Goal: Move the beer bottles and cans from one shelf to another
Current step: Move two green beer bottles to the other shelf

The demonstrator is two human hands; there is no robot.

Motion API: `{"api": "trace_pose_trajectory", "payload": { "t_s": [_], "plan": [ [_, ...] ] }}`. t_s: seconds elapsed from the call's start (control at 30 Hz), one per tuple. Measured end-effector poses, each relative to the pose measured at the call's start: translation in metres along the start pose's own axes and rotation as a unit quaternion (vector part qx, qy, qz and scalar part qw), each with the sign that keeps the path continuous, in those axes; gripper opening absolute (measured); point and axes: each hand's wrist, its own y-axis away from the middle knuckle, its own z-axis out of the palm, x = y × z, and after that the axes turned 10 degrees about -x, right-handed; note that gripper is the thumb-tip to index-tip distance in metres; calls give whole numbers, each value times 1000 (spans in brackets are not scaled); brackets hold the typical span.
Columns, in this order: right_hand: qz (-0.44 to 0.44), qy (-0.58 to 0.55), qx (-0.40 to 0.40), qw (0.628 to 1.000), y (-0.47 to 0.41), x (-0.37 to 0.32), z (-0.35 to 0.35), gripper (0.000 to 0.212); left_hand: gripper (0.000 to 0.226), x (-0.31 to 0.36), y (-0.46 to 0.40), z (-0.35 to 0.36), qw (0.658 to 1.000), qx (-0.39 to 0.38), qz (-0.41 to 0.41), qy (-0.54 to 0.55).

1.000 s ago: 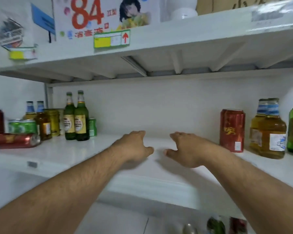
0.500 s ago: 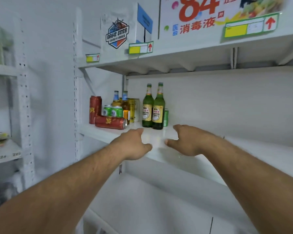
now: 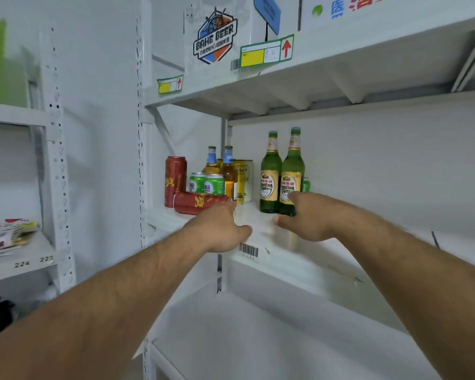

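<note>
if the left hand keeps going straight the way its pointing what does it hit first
Most likely the red can lying on its side: the left hand points up the shelf at its near end. Depth is unclear from this one view.

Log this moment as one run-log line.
left hand: open, near lying red can | right hand: open, in front of green bottles | held: nothing | stage: reaching
</note>
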Motion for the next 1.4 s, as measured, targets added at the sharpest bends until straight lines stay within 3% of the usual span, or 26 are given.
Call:
{"api": "trace_pose_trajectory", "payload": {
  "t_s": [0.3, 0.47, 0.7, 0.83, 1.13, 1.4],
  "plan": [
    [7, -5, -7, 1000, -38, 9, -1, 51, 83, 9, -57, -4, 999, 0, 29, 19],
    [39, -10, -6, 999, -44, 7, 0, 50, 67, 16, -76, -7, 994, -13, 92, 55],
    [120, -11, 5, 993, -49, -22, -11, 42, 60, -1, -109, -27, 979, -49, 174, 95],
    [172, -34, 37, 984, -65, -37, -11, 51, 57, -18, -130, -44, 970, -51, 208, 118],
    [250, -36, 65, 965, -99, -60, -3, 55, 61, -38, -172, -56, 961, -66, 234, 130],
    [288, -59, 118, 949, -144, -24, -14, 69, 70, -15, -226, -57, 957, -83, 200, 192]
  ]
}}
